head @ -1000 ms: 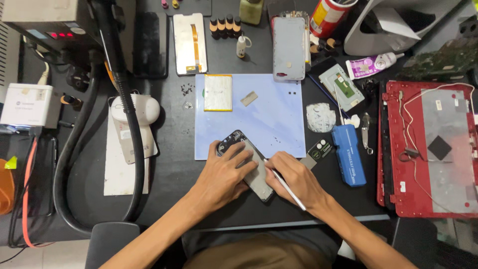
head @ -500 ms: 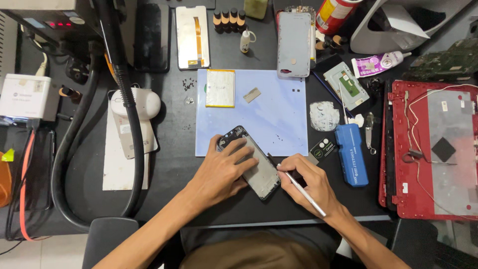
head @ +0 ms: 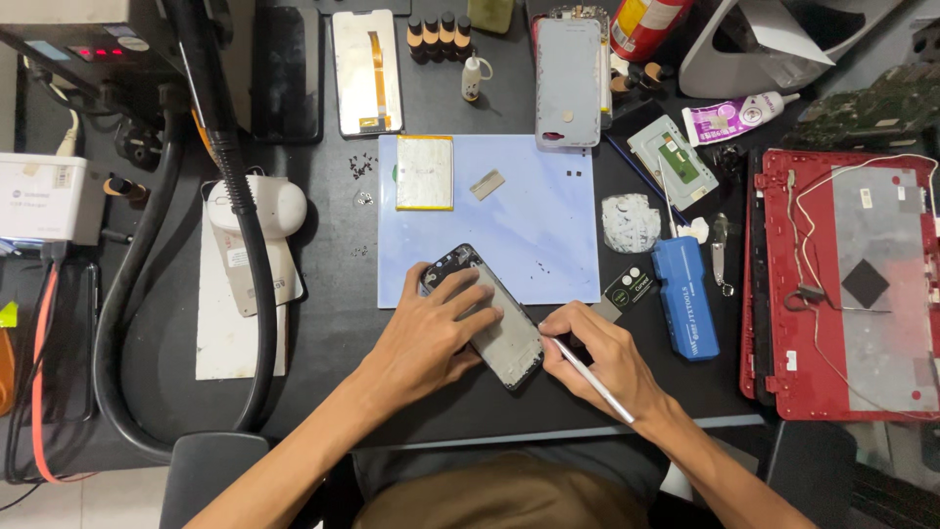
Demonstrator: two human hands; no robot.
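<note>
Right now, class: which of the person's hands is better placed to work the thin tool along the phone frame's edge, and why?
Probably the right hand: it holds the thin white tool, tip at the phone frame edge. The left hand lies flat on the frame, steadying it.

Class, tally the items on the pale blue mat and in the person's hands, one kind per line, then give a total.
Phone frames under the left hand: 1
Thin white tools in the right hand: 1
Flat batteries on the mat: 1
Small grey strips: 1
Total: 4
</note>
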